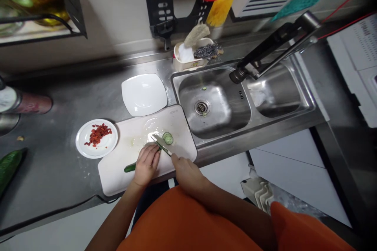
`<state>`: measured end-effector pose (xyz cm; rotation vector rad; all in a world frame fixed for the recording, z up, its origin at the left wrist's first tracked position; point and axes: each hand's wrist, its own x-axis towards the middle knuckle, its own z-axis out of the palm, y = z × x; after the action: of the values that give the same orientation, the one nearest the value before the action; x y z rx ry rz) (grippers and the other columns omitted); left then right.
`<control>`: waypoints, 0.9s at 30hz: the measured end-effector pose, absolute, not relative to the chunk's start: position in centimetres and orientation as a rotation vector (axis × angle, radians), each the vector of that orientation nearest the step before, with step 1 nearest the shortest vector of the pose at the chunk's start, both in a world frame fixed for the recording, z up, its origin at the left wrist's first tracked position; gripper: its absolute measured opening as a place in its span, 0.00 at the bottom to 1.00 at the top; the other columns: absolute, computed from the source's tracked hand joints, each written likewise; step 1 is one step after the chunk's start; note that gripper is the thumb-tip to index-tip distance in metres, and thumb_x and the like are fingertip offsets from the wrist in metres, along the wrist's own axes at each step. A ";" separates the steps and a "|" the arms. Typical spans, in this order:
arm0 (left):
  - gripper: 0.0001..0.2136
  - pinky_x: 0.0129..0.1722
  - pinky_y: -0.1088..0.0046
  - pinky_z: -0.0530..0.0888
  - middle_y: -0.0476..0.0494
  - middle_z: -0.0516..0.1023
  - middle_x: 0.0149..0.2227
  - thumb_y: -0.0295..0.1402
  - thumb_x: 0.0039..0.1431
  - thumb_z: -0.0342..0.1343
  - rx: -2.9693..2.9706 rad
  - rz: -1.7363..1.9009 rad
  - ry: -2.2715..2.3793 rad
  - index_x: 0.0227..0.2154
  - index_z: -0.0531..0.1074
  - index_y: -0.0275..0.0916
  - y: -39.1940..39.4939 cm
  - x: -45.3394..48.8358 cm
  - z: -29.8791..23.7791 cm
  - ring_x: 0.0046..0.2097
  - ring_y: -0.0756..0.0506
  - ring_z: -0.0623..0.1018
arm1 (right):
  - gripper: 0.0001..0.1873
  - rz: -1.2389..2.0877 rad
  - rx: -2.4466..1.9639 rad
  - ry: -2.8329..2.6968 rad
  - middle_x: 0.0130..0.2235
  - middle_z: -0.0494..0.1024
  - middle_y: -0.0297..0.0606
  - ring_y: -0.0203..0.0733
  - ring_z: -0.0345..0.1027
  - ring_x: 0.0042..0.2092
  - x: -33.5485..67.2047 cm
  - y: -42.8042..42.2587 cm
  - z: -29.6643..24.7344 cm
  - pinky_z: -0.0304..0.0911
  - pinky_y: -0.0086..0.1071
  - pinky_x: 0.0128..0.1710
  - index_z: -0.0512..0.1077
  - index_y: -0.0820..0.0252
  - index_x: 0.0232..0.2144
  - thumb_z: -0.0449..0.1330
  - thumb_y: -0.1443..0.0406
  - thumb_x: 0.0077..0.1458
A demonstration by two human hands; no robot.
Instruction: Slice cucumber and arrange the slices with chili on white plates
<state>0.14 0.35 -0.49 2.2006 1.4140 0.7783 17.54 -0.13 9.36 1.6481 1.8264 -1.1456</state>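
A white cutting board (pixel 118 176) lies on the steel counter in front of me. My left hand (pixel 146 163) is closed over a green cucumber (pixel 130 168), whose end sticks out to the left of my fingers. In my right hand (pixel 188 174) is a kitchen knife (pixel 160 142), its blade angled up and left across the cucumber, close to my left fingertips. Several thin cucumber slices (pixel 167 138) rest on the board just right of the blade. The cut end of the cucumber is mostly hidden by my fingers and the knife.
Left of the board stands a white plate (pixel 81 143) with red chopped pieces (pixel 98 135). Behind is a white square dish (pixel 144 93). On the right is a steel sink (pixel 188 86) with a black faucet (pixel 262 51). Another cucumber (pixel 8 168) lies far left.
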 end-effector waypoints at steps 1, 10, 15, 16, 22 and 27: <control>0.11 0.51 0.60 0.71 0.42 0.77 0.42 0.28 0.58 0.52 2.199 0.775 1.413 0.44 0.70 0.39 0.3 0.1 -0.5 0.47 0.44 0.74 | 0.20 -1.140 1.650 1.837 0.38 0.75 0.46 0.45 0.72 0.42 17.4 -0.1 9.1 0.63 0.30 0.36 0.63 0.61 0.48 0.41 0.76 0.58; 0.11 0.51 0.57 0.71 0.41 0.77 0.42 0.29 0.60 0.50 2.192 0.780 1.416 0.45 0.70 0.39 0.1 -0.1 -1.0 0.47 0.43 0.75 | 0.21 -1.080 1.697 1.888 0.38 0.75 0.45 0.45 0.72 0.41 16.5 -0.5 6.6 0.64 0.31 0.37 0.64 0.63 0.49 0.39 0.75 0.59; 0.12 0.50 0.57 0.71 0.41 0.77 0.42 0.30 0.60 0.50 2.199 0.799 1.412 0.46 0.69 0.39 0.1 0.0 -1.0 0.47 0.43 0.75 | 0.22 -1.104 1.687 1.870 0.39 0.75 0.45 0.45 0.71 0.42 16.8 -0.4 6.4 0.63 0.31 0.38 0.62 0.63 0.52 0.41 0.76 0.57; 0.12 0.50 0.57 0.71 0.40 0.77 0.42 0.30 0.60 0.50 2.201 0.796 1.411 0.46 0.69 0.39 0.1 0.0 -0.9 0.47 0.43 0.75 | 0.23 -1.110 1.687 1.873 0.39 0.75 0.45 0.45 0.71 0.42 17.0 -0.3 6.4 0.63 0.31 0.38 0.62 0.63 0.53 0.42 0.76 0.57; 0.13 0.51 0.58 0.71 0.40 0.75 0.44 0.29 0.60 0.50 2.209 0.757 1.394 0.48 0.68 0.40 0.2 -0.2 -0.6 0.49 0.43 0.74 | 0.24 -1.070 1.736 1.907 0.39 0.75 0.44 0.46 0.70 0.42 18.1 -0.4 6.9 0.62 0.31 0.38 0.60 0.61 0.55 0.42 0.74 0.57; 0.13 0.52 0.57 0.71 0.40 0.75 0.45 0.29 0.60 0.49 2.200 0.740 1.405 0.48 0.68 0.39 0.1 -0.2 -0.4 0.50 0.43 0.73 | 0.21 -1.082 1.719 1.863 0.38 0.75 0.44 0.45 0.70 0.41 18.4 -0.8 9.0 0.61 0.30 0.35 0.63 0.60 0.49 0.43 0.76 0.55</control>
<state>-0.19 0.08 -0.44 2.1999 1.4052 0.7396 18.36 -0.83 9.01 1.7188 1.8630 -1.0823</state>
